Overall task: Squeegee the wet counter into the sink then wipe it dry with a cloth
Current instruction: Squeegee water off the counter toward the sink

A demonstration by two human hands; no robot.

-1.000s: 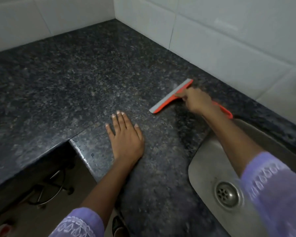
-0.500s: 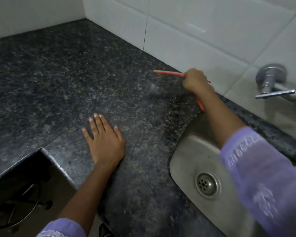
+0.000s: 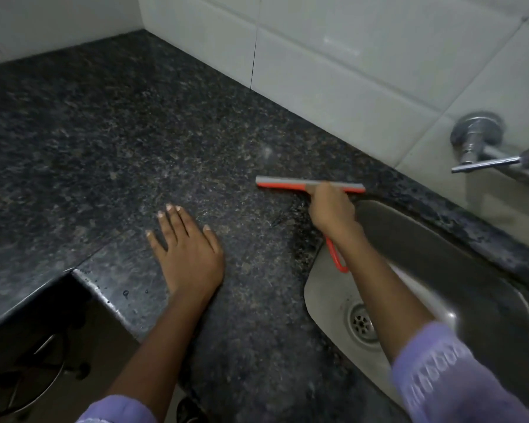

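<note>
My right hand [image 3: 332, 209] grips the orange handle of a squeegee [image 3: 283, 184]. Its grey blade lies across the dark speckled granite counter [image 3: 110, 141], just left of the steel sink [image 3: 458, 270]. The handle's orange loop shows below my wrist, over the sink's left rim. Streaks and drops of water glisten on the counter around the blade. My left hand [image 3: 185, 248] rests flat on the counter near its front edge, fingers spread, holding nothing. No cloth is in view.
A chrome tap [image 3: 483, 148] juts from the white tiled wall [image 3: 348, 62] above the sink at the right. The sink drain [image 3: 362, 325] is near my right forearm. The counter's front edge drops to a dark gap at lower left.
The squeegee was lifted off the counter half a second ago and is now set down again, blade lying level and closer to the sink. My left hand has stayed planted.
</note>
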